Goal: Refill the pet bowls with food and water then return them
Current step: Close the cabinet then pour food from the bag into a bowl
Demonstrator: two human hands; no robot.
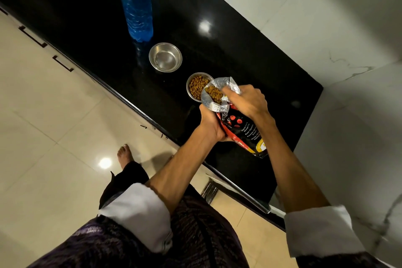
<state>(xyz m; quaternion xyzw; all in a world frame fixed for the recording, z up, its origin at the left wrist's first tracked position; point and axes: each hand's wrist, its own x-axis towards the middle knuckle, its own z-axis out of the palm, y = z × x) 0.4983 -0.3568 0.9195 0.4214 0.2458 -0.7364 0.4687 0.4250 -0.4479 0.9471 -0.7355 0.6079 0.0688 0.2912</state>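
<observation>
A: Black polished counter (239, 54) against pale marble walls, cream tile floor below. Taking the food bowl (196, 88) as the mark: what sits around it?

B: Furthest to its left stands the blue water bottle (136, 6), upright. Between bottle and food bowl, just beside the latter, sits the second steel bowl (165, 57); whether it holds water I cannot tell. The food bowl itself is well covered with kibble (195, 87). Overlapping its right rim is the mouth of the food bag (237, 124), tilted toward it.

A: And the hands?

B: The left hand (210, 123) is closed around the bag's lower side, carrying its weight. The right hand (250, 100) is curled over the foil lip, pinching the opening.

A: How should the pour go?

B: I'd judge it nearly finished. Keep the mouth over the bowl, narrow it with the right hand so pieces trickle, and tip the bag upright with the left before the heap reaches the rim. Loose kibble would skate on that glossy stone.
</observation>
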